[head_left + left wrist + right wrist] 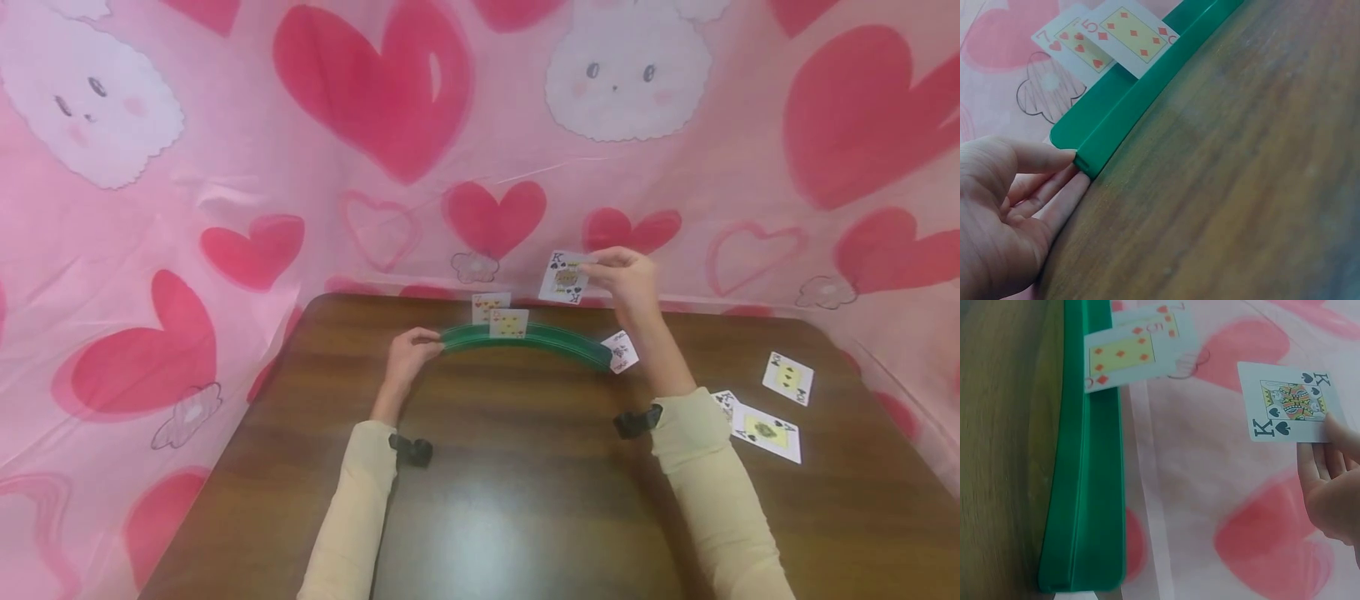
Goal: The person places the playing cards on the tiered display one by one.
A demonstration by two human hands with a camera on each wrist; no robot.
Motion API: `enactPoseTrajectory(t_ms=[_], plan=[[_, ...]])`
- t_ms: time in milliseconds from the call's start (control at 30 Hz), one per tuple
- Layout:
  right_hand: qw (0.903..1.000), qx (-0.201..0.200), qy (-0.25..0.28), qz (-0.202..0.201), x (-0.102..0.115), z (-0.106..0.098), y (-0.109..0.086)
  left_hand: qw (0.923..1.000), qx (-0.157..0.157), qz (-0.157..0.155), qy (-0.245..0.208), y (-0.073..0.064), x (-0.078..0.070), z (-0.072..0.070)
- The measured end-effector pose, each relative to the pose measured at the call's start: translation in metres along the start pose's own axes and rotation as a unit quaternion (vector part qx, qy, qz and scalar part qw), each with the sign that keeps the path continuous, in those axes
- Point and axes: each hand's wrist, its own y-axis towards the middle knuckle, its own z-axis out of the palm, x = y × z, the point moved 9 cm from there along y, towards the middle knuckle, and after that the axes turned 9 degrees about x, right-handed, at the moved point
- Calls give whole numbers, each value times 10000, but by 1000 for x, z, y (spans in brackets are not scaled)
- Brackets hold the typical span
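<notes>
A curved green card holder [558, 340] stands across the back of the table. My left hand [408, 354] pinches its left end between thumb and fingers; the thumb [1041, 156] presses at the corner in the left wrist view. Two cards stand upright in the holder's slots: a seven of hearts [1059, 42] behind and a five of diamonds [1132, 36] in front, partly overlapping. Raised above the holder's right half, my right hand [628, 279] pinches a king of spades [1288, 403] by one edge, its face towards me.
One face-up card [622, 353] lies by the holder's right end. On the right of the brown table [480, 467] lie an ace of spades [767, 431], a card [723, 401] partly under it, and another black card [789, 377]. A pink heart-print cloth [360, 150] hangs behind.
</notes>
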Motion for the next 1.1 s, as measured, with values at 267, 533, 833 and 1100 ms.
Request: enactPoseTrajectory(t_ms=[267,533,833,1100], plan=[[9989,50,-393,239,-11,26,5,10000,-1,49,-70,2,0,-3],[9978,68,-534,390,-21,45,7,10000,41,25,-79,3,3,-5],[9986,214,-381,302,-29,60,11,9998,25,166,80,4,1,-4],[9984,185,-303,445,-35,63,13,9951,794,544,-210,6,-6,8]])
